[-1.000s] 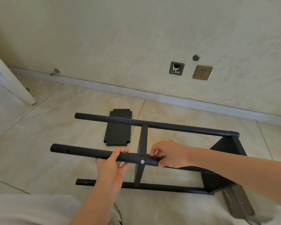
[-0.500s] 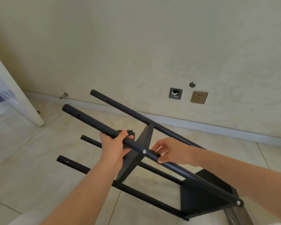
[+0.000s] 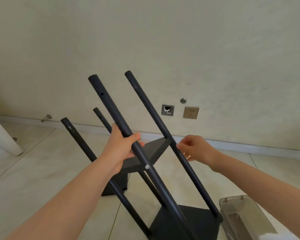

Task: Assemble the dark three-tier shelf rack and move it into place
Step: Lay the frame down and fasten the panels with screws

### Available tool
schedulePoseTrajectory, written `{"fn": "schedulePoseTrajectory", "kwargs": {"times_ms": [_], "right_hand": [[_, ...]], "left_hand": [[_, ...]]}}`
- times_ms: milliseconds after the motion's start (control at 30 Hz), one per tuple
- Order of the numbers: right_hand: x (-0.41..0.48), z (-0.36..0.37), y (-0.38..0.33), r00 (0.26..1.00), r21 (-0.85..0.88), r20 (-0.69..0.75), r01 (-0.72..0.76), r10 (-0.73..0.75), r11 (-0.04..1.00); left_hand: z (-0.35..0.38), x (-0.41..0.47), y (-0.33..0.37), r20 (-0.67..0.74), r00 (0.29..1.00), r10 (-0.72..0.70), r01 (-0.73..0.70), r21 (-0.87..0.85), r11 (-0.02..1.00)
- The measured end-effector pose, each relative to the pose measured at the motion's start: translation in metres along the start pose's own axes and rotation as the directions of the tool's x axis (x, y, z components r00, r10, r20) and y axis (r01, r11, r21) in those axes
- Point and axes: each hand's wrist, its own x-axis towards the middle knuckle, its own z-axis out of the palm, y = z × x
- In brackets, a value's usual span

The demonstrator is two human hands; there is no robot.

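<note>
The rack (image 3: 156,149) is standing tilted on the floor (image 3: 42,170), poles leaning far-left, its base sitting just beside a clear bin (image 3: 241,217) at near right. The left hand (image 3: 123,146) is gripping the front pole (image 3: 109,104). The right hand (image 3: 197,148) is touching the right pole (image 3: 145,101); whether it is gripping cannot be told.

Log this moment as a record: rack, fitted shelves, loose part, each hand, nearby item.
rack: dark shelf rack, tilted, pole tops leaning away towards the wall
fitted shelves: middle shelf and bottom shelf; pole tops bare
loose part: dark shelf panel lying on the floor behind the rack
left hand: grips the near pole above its silver screw
right hand: fingertips at the far-right pole, not wrapped round it
nearby item: clear plastic container, lower right
</note>
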Motion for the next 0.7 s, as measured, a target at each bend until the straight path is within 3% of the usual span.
{"fn": "schedulePoseTrajectory", "kwargs": {"times_ms": [100, 233, 400, 700], "right_hand": [[-0.001, -0.012, 0.009, 0.989, 0.037, -0.132, -0.06, 0.065, 0.998], [-0.007, -0.018, 0.011, 0.992, -0.034, -0.121, 0.02, -0.024, 0.999], [-0.014, -0.031, 0.005, 0.987, 0.09, -0.142, 0.083, -0.07, 0.992], [-0.034, -0.039, 0.024, 0.993, 0.146, -0.086, 0.089, -0.077, 0.985]], "left_hand": [[0.011, -0.008, 0.002, 0.103, 0.994, 0.032, -0.045, 0.13, 0.991], [0.022, -0.017, 0.007, 0.229, 0.973, 0.036, -0.09, 0.227, 0.97], [0.027, -0.021, 0.013, 0.363, 0.931, 0.04, -0.143, 0.262, 0.955], [0.028, -0.018, 0.007, 0.392, 0.916, 0.081, -0.245, 0.387, 0.889]]}}
